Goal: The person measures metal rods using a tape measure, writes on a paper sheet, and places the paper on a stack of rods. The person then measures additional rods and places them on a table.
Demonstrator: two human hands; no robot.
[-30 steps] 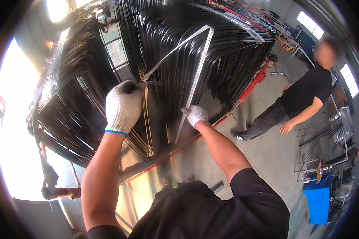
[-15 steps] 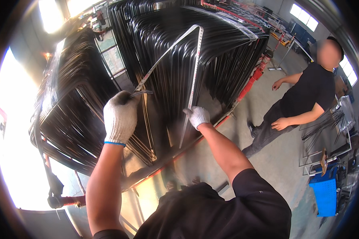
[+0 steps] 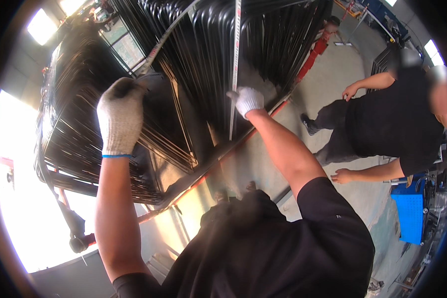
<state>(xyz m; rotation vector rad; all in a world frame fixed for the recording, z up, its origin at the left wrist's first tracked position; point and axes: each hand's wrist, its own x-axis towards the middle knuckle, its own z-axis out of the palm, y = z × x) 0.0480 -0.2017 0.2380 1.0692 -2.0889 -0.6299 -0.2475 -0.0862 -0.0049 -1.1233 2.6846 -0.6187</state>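
Note:
My left hand (image 3: 118, 114), in a white knitted glove with a blue cuff edge and dark smudges, is closed round one part of a white measuring tape (image 3: 237, 39). A thin dark piece (image 3: 153, 76) juts out beside its fingers; what it belongs to is hidden. From there the tape rises past the upper edge, and a second length hangs down to my gloved right hand (image 3: 248, 102). Thumb and fingers of that hand pinch the tape, whose tail dangles below. Behind it stand densely packed black bent tubes (image 3: 198, 44).
Another stack of bent tubes (image 3: 74, 94) stands on the left, a dark strap (image 3: 54, 184) hanging at its side. A red frame rail (image 3: 310, 62) borders the tubes. At the right stands a person (image 3: 382, 119) in black clothes, near a blue perforated panel (image 3: 408, 216).
My view has tilted down, and the tape's upper fold has left the picture. My left hand sits farther left and higher, my right hand higher. The other person appears closer.

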